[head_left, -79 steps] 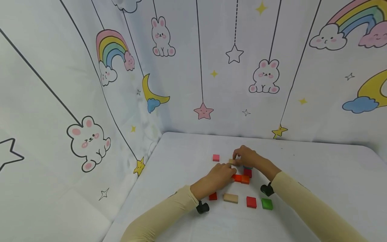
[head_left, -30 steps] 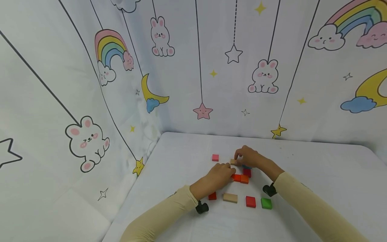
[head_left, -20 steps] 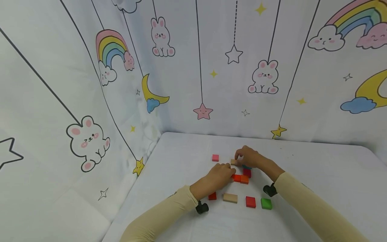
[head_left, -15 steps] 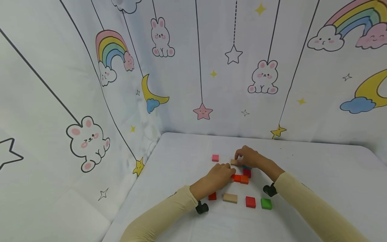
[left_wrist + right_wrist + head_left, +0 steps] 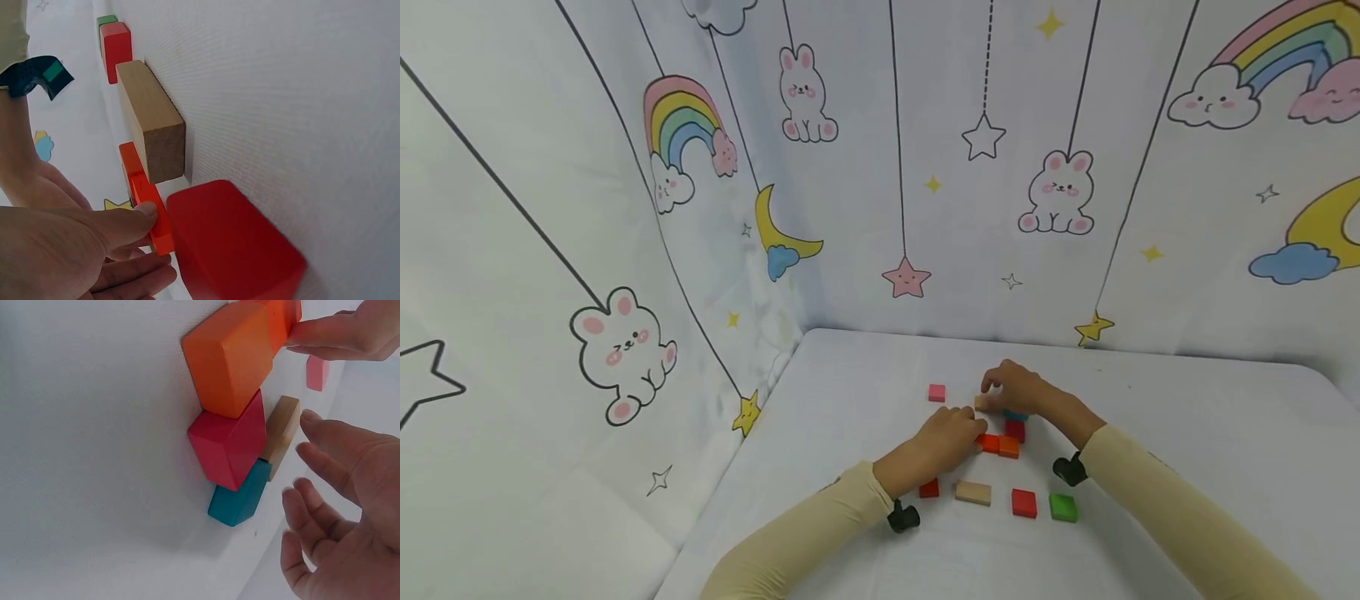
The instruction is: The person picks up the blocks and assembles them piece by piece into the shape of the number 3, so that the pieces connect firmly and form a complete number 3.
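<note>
My left hand [image 5: 942, 440] pinches a red-orange block [image 5: 152, 215] with the thumb on its near face in the left wrist view. That block sits end to end with an orange block [image 5: 228, 359]. A crimson block [image 5: 228, 440] adjoins the orange one, and a teal block [image 5: 240, 494] adjoins the crimson one. Beside the teal block lies a small wooden block [image 5: 282, 428]. My right hand [image 5: 1017, 390] is over the wooden and teal blocks; in the right wrist view its fingers [image 5: 312, 512] are loosely bent and apart, with a narrow gap between thumb and wood.
Nearer the body lie a red block [image 5: 928, 488], a longer wooden block [image 5: 973, 492], another red block [image 5: 1024, 503] and a green block [image 5: 1063, 507]. A pink block [image 5: 937, 392] lies at the back. Patterned white cloth [image 5: 850, 208] stands behind the table.
Compared with the oldest frame, the small wooden block has shifted slightly right, closer to the teal block, and my right hand has moved a little right. My left hand keeps its place.
</note>
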A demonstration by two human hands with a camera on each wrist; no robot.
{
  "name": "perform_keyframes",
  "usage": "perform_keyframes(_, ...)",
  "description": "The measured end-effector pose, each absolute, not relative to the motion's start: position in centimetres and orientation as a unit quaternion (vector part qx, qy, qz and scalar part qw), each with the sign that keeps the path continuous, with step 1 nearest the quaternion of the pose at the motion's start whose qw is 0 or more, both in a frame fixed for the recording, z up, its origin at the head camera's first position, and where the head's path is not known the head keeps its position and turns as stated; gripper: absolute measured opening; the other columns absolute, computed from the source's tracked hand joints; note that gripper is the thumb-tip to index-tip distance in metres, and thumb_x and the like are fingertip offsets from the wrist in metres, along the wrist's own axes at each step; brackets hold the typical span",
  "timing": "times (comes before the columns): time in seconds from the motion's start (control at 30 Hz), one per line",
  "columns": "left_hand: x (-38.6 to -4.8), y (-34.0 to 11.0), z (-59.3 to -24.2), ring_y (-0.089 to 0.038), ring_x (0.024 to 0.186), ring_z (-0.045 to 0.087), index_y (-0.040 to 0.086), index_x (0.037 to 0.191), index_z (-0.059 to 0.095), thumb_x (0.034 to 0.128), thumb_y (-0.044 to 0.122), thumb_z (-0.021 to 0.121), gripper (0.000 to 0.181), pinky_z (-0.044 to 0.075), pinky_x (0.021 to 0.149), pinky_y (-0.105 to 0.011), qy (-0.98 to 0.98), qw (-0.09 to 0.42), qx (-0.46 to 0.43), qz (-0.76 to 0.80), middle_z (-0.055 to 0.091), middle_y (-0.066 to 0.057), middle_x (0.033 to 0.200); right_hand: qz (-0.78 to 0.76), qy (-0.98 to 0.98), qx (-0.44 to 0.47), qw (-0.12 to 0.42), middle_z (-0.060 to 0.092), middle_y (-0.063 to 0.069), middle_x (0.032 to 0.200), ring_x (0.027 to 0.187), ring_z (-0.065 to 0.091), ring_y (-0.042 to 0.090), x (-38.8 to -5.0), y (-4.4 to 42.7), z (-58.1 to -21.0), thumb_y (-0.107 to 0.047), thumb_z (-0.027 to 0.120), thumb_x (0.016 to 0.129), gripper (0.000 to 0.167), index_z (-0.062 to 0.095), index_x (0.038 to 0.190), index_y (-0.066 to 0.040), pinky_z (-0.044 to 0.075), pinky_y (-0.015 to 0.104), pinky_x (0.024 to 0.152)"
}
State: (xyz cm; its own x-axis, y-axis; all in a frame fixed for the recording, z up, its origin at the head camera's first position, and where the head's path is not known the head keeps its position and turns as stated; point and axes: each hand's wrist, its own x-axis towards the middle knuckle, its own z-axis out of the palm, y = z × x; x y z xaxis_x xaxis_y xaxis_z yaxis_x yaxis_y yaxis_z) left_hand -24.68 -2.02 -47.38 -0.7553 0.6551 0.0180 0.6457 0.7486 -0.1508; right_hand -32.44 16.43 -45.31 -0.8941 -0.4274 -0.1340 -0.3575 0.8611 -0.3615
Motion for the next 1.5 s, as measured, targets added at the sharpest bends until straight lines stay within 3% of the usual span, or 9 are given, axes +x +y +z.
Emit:
perform_keyframes(0.3, -24.7, -1.9, -47.8, -0.010, 0.103, 0.069, 0.025, 0.126, 0.075, 0.0996, 0.038, 0.075, 0.030, 0.056, 0.087, -0.022, -0.936, 0.037, -0.344, 0.063, 0.073, 0.003, 0.122, -0.178, 0.955, -0.218, 0.094, 0.063, 0.018, 0.120, 0.109, 0.061, 0.031, -33.0, 15.0, -45.9, -0.027, 0.079, 0.095, 0.025, 0.074, 0.114, -0.012, 0.051, 0.064, 0.095)
perform_keyframes(0.47, -24.7, -1.7, -48.1, -0.009, 0.105, 0.068, 0.024, 0.121, 0.077, 0.1000, 0.039, 0.074, 0.026, 0.057, 0.092, -0.025, -0.935, 0.046, -0.345, 0.069, 0.073, 0.004, 0.119, -0.180, 0.951, -0.236, 0.083, 0.063, 0.017, 0.117, 0.105, 0.061, 0.030, -33.0, 13.9, -45.8, -0.027, 0.079, 0.096, 0.027, 0.073, 0.116, -0.010, 0.052, 0.060, 0.091)
perform_keyframes(0.8, -24.9, -2.0, -48.1, -0.007, 0.105, 0.067, 0.022, 0.117, 0.078, 0.0990, 0.037, 0.076, 0.024, 0.053, 0.100, -0.020, -0.926, 0.078, -0.362, 0.076, 0.075, 0.007, 0.109, -0.177, 0.945, -0.265, 0.077, 0.063, 0.015, 0.116, 0.105, 0.062, 0.029, -33.6, 11.9, -45.9, -0.028, 0.077, 0.097, 0.030, 0.072, 0.121, -0.010, 0.050, 0.063, 0.092)
perform_keyframes(1.2, -24.8, -2.1, -47.9, -0.007, 0.099, 0.065, 0.023, 0.122, 0.077, 0.1002, 0.036, 0.074, 0.026, 0.052, 0.096, -0.017, -0.924, 0.083, -0.366, 0.074, 0.076, 0.007, 0.110, -0.182, 0.944, -0.259, 0.089, 0.061, 0.017, 0.123, 0.105, 0.060, 0.028, -34.0, 10.5, -46.3, -0.024, 0.078, 0.097, 0.031, 0.072, 0.124, -0.010, 0.047, 0.062, 0.098)
perform_keyframes(1.5, -24.7, -2.2, -47.7, -0.007, 0.102, 0.065, 0.023, 0.123, 0.077, 0.1001, 0.038, 0.074, 0.027, 0.052, 0.101, -0.021, -0.923, 0.085, -0.366, 0.083, 0.076, 0.008, 0.111, -0.174, 0.950, -0.242, 0.096, 0.061, 0.018, 0.126, 0.103, 0.058, 0.028, -33.8, 10.0, -45.9, -0.024, 0.078, 0.097, 0.031, 0.071, 0.125, -0.010, 0.052, 0.059, 0.097)
